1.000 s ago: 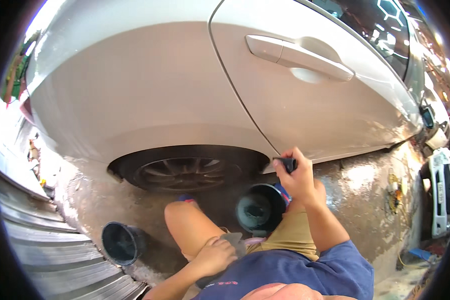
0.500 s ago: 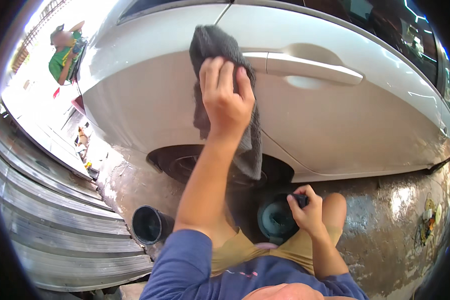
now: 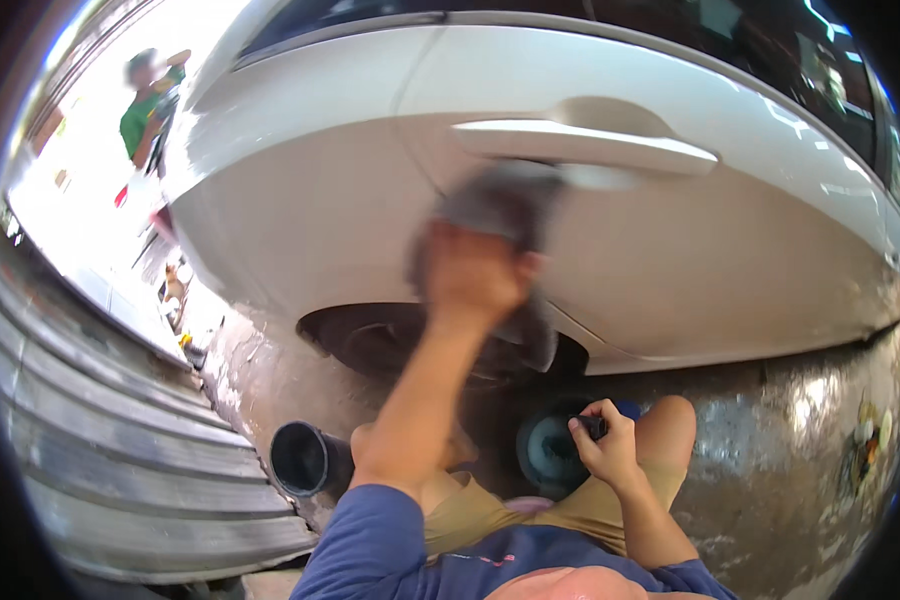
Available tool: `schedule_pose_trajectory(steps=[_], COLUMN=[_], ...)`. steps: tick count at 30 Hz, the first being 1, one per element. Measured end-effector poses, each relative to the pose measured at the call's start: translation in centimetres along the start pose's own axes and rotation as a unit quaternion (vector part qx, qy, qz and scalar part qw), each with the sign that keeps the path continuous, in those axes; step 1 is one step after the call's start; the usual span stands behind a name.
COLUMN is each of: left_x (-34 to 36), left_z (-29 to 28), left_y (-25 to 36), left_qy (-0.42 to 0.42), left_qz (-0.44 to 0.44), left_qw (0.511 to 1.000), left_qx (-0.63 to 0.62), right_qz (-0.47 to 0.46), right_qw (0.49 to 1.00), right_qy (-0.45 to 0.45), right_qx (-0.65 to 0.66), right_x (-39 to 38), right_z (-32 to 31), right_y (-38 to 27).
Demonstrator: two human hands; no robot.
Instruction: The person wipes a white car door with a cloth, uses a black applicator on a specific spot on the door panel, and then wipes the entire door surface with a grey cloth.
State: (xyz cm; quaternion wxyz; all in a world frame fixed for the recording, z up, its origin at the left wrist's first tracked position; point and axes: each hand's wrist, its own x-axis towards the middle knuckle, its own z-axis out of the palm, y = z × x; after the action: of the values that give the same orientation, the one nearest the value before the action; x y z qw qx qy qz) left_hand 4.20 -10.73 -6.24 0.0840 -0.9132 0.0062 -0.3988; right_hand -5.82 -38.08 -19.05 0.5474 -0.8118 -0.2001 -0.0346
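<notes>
Against the side of a white car, my left hand holds a dark grey towel. Both are smeared by motion, just under the left part of the car's door handle. The towel's lower end hangs in front of the rear wheel. Lower down, near my knee, the fingers of my right hand are wrapped round a small black object whose kind I cannot make out. It sits above the rim of a dark bucket with cloudy bluish water inside.
A second black bucket stands left of my legs. Corrugated metal sheeting lies along the left. A person in green is beyond the car's end. Cords and small items lie on the wet ground at right.
My left hand has moved the towel down and slightly right, from across the left end of the door handle to below it. My right hand stays by the bucket with the black object.
</notes>
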Motion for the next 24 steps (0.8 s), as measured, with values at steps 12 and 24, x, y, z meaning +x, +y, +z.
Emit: schedule_pose_trajectory(steps=[12,24], left_x=[2.0,-13.2], left_z=[5.3,-14.7], left_y=[14.3,0.7], left_qy=[0.105,-0.020], left_qz=[0.031,-0.268], left_qw=[0.984,0.819], left_qx=[-0.142,-0.507], right_qz=[0.015,0.144], right_qw=[1.000,0.972], right_qy=[0.019,-0.017], right_qx=[0.008,0.187], right_x=[-1.1,-2.9], right_z=[-0.2,-1.8], right_y=[2.3,1.5])
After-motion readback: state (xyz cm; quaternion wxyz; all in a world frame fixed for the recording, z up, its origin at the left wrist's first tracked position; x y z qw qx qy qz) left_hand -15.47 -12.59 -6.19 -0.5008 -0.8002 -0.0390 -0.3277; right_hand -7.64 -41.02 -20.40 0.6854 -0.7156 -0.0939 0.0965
